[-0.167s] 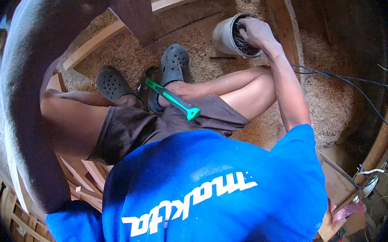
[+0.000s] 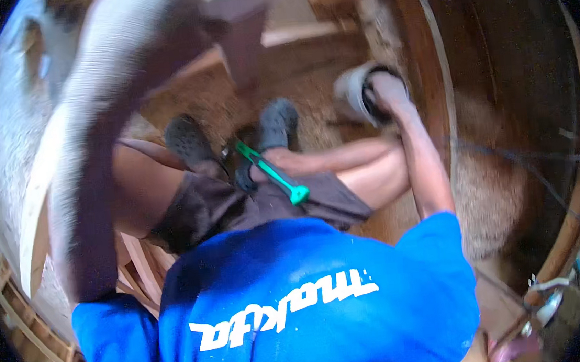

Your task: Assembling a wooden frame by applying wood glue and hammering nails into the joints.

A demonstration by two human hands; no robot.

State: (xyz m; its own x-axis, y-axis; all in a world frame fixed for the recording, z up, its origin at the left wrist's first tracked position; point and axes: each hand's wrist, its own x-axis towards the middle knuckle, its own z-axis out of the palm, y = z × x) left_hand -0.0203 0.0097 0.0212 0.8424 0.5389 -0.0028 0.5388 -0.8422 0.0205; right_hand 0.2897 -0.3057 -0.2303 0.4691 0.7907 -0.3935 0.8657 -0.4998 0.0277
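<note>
My right hand [image 2: 388, 92] reaches into a tilted whitish bucket [image 2: 354, 97] on the right, with its fingers hidden inside. The bucket's dark contents are too blurred to make out now. Raised on the left, my left arm runs up to the top edge. My left hand [image 2: 183, 21] is smeared there beside a dark brown board [image 2: 241, 37], and its grip does not show. A green-handled hammer [image 2: 277, 175] lies across my lap and shorts, its head beside my feet.
I sit with bent legs, wearing grey clogs [image 2: 277, 123], on a floor strewn with sawdust. Curved timber [image 2: 304, 33] runs beyond my feet. A dark cable [image 2: 508, 155] trails at right, and wooden slats [image 2: 142, 263] stand at left.
My view has swung, so legs, hammer and bucket appear lower and slightly farther right, with blur. My right hand stays in the bucket. The brown board has shifted right in the picture.
</note>
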